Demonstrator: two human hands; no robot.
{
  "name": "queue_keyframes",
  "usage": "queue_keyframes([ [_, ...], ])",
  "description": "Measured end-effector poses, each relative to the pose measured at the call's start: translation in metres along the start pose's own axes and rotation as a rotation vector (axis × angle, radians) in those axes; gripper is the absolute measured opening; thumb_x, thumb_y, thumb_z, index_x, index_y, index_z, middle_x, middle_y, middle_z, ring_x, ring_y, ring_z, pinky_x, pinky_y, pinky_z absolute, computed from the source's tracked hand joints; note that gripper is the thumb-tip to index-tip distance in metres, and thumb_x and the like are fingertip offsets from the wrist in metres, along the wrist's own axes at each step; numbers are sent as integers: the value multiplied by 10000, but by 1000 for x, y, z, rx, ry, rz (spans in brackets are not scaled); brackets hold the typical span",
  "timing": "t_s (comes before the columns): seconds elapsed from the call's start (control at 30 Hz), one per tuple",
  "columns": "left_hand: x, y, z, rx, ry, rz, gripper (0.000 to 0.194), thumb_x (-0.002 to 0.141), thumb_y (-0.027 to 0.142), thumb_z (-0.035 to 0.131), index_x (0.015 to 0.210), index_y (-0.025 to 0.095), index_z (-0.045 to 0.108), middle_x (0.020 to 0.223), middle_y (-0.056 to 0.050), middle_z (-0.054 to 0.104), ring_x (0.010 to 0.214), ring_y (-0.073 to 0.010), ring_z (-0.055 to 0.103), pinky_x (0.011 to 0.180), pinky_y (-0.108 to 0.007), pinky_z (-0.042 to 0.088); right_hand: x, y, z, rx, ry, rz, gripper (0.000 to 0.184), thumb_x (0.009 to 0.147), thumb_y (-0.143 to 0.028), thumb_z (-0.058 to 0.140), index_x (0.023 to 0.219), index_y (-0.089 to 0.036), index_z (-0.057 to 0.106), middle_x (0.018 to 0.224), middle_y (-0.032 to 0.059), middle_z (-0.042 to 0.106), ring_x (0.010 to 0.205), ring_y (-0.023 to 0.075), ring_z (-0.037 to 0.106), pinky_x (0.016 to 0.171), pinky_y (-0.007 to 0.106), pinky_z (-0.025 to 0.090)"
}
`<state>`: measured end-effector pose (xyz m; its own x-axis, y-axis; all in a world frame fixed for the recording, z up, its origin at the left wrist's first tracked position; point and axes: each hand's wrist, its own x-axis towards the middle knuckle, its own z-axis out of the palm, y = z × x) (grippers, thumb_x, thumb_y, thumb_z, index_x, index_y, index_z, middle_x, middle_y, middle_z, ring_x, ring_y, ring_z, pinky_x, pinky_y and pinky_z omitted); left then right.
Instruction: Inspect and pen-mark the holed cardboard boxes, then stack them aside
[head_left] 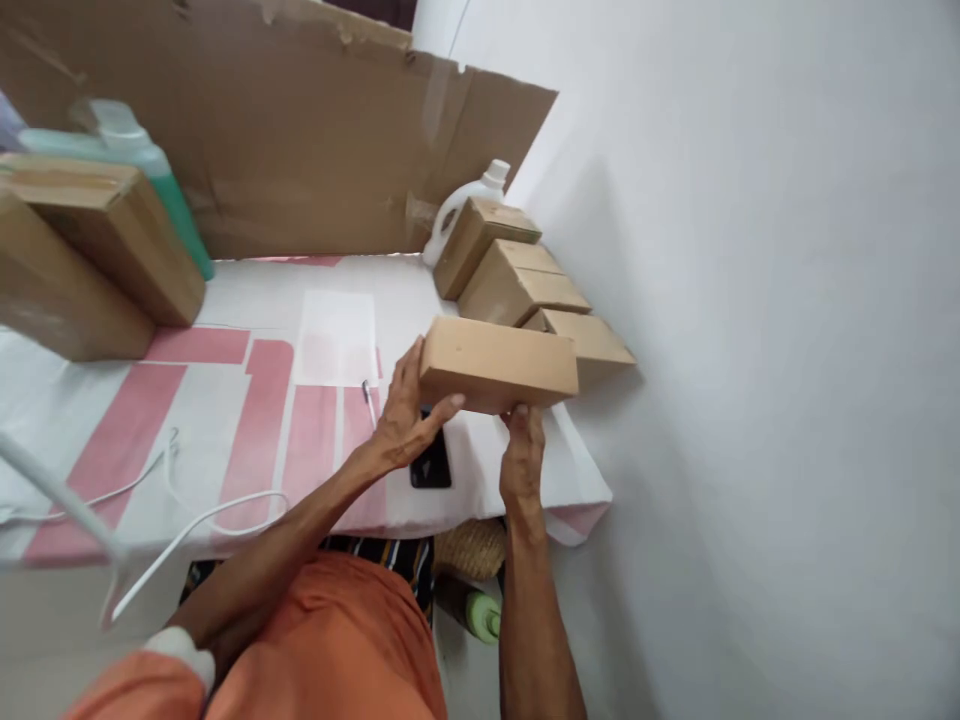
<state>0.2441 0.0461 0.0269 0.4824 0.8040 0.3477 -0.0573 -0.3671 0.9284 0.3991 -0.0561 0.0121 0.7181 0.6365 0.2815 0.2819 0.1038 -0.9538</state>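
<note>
A plain brown cardboard box (499,365) is held up over the right part of the table, lying lengthwise between my hands. My left hand (409,415) grips its left end, thumb along the lower front edge. Beneath the box, my right hand (523,455) supports its underside, with the fingertips partly hidden. Below my left hand a black phone (431,465) rests on the cloth. A pen (369,400) and a white sheet of paper (335,340) lie to the left. Behind the held box stand several similar cardboard boxes (487,275) in a row by the wall.
Two larger cardboard boxes (112,240) and a green bottle (172,205) stand at the left. A white jug (465,205) is behind the right-hand boxes. A cardboard panel (300,130) closes the back; a white wall (765,350) bounds the right. White cable (225,520) crosses the front left.
</note>
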Motion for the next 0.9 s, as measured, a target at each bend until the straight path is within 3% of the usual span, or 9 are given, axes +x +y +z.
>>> queue_keyframes([
  [0.17, -68, 0, -101, 176, 328, -81, 771, 1016, 706, 500, 1649, 283, 377, 1633, -159, 458, 1529, -352, 446, 1287, -583, 356, -41, -14, 83, 46, -348, 41, 567, 1043, -642, 496, 1426, -262, 669, 1437, 118, 684, 1375, 303, 581, 1219, 513, 404],
  [0.23, -100, -6, -129, 244, 449, -151, 727, 1032, 696, 470, 1621, 271, 434, 1595, -155, 503, 1518, -344, 462, 1289, -567, 360, -62, -7, 115, 93, -475, 86, 581, 1036, -655, 502, 1432, -265, 669, 1451, 114, 681, 1377, 305, 578, 1223, 511, 400],
  [0.33, -134, -19, -153, 253, 556, -225, 695, 1058, 688, 392, 1594, 256, 480, 1549, -153, 548, 1493, -320, 497, 1265, -527, 403, -84, 6, 148, 140, -564, 139, 654, 1001, -686, 547, 1496, -265, 618, 1524, 107, 634, 1439, 308, 536, 1252, 511, 371],
  [0.47, -144, -36, -165, 199, 556, -248, 737, 1064, 719, 291, 1576, 239, 516, 1473, -158, 608, 1483, -311, 507, 1275, -527, 387, -93, 14, 164, 109, -625, 116, 638, 1020, -688, 503, 1470, -254, 634, 1496, 112, 652, 1416, 294, 560, 1230, 478, 395],
  [0.57, -139, -37, -166, 243, 545, -226, 699, 1086, 673, 294, 1607, 251, 491, 1514, -151, 585, 1463, -293, 507, 1275, -521, 376, -88, 15, 163, 46, -583, 129, 615, 1019, -704, 494, 1340, -225, 707, 1364, 119, 723, 1309, 308, 616, 1142, 467, 458],
  [0.67, -141, -26, -163, 341, 458, -119, 674, 1099, 625, 310, 1636, 246, 462, 1456, -156, 618, 1276, -276, 596, 1149, -493, 485, -81, 19, 160, 53, -519, 201, 632, 1016, -734, 466, 1190, -201, 756, 1175, 102, 781, 1118, 303, 674, 998, 443, 527],
  [0.77, -147, -12, -158, 422, 367, -20, 674, 1093, 576, 398, 1676, 238, 394, 1349, -150, 672, 1072, -248, 640, 989, -420, 555, -78, 22, 160, 48, -544, 237, 647, 996, -760, 479, 1108, -197, 777, 1036, 81, 793, 956, 280, 687, 872, 410, 552],
  [0.9, -150, -1, -159, 497, 340, 35, 700, 1089, 584, 379, 1684, 216, 370, 1466, -178, 628, 1158, -286, 652, 1031, -442, 544, -82, 25, 162, 29, -592, 237, 664, 958, -786, 525, 1162, -209, 782, 1014, 85, 791, 991, 292, 704, 851, 403, 564],
])
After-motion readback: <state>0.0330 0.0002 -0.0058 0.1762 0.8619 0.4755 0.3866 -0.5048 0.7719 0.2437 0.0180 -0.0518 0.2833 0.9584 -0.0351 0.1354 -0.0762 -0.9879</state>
